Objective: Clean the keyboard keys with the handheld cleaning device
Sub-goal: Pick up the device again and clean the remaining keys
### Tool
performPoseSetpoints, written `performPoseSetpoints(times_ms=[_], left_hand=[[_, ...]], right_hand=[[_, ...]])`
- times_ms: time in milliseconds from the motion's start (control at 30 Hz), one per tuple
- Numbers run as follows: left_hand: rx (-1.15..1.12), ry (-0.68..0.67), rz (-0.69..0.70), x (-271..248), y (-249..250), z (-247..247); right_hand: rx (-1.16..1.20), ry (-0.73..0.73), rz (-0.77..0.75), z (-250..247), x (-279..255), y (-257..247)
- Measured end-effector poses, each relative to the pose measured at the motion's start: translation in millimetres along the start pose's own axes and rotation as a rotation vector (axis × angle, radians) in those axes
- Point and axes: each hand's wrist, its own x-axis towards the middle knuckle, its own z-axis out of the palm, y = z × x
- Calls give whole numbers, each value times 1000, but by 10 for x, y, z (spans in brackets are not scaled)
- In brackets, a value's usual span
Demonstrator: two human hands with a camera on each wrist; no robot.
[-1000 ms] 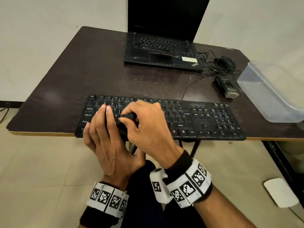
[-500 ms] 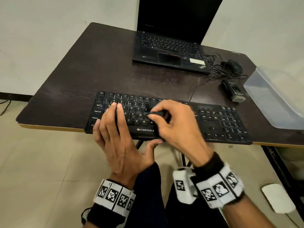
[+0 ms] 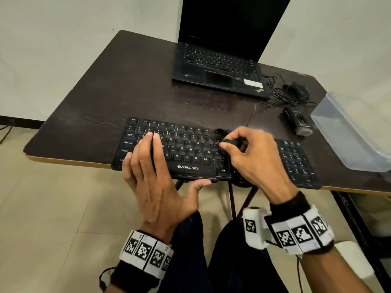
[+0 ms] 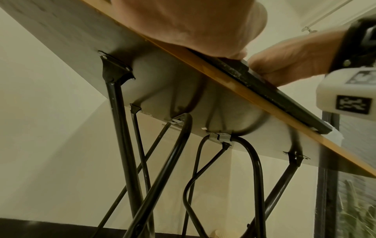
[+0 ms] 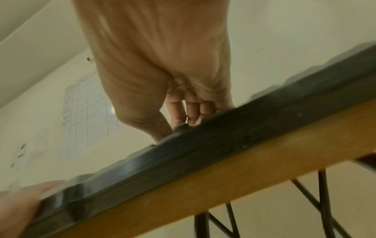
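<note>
Rightward along the key rows is where the right hand (image 3: 257,159) has travelled since half a second ago, from the middle letters to the keys just past "O" and "L". Its thumb and curled fingers pinch a small black handheld cleaning device (image 3: 230,142), whose dark tip touches the upper rows of the black full-size keyboard (image 3: 296,163). The left hand (image 3: 156,176) has stayed flat on the keyboard's left end, fingers straight and close together over the keys near "Caps Lock" and "Shift", thumb spread against the front rim. White lettering on that rim reads "ZEBRONICS". The keyboard lies along the front edge of the dark brown tabletop (image 3: 105,98), overhanging it slightly. Both wrists carry white bands printed with black square markers.

Near the tabletop's far edge stands an open black laptop (image 3: 220,66) with a dark screen and a "ThinkPad" mark at its front right corner. Right of it lie a black wired mouse (image 3: 296,90) among tangled cable and a small black rectangular gadget (image 3: 297,121). A translucent plastic container (image 3: 351,132) sits at the right edge.
</note>
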Motion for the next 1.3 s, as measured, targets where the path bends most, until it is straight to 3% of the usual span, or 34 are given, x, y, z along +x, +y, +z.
performPoseSetpoints(times_ms=[233, 333, 533, 833, 967, 1067, 1300], left_hand=[[-11, 1, 1, -7, -17, 5], [-3, -6, 5, -10, -21, -9], [3, -11, 3, -1, -16, -8], [-20, -34, -17, -8, -2, -41], [14, -77, -21, -24, 2, -91], [17, -96, -30, -24, 21, -122], [5, -104, -48, -14, 22, -145]], right_hand=[[128, -157, -191, 546, 162, -677], [89, -167, -173, 400, 144, -485], [36, -63, 24, -91, 121, 73], [3, -209, -164, 450, 338, -765], [-126, -168, -62, 151, 354, -394], [-95, -124, 27, -88, 334, -90], [-67, -284, -207, 297, 474, -624]])
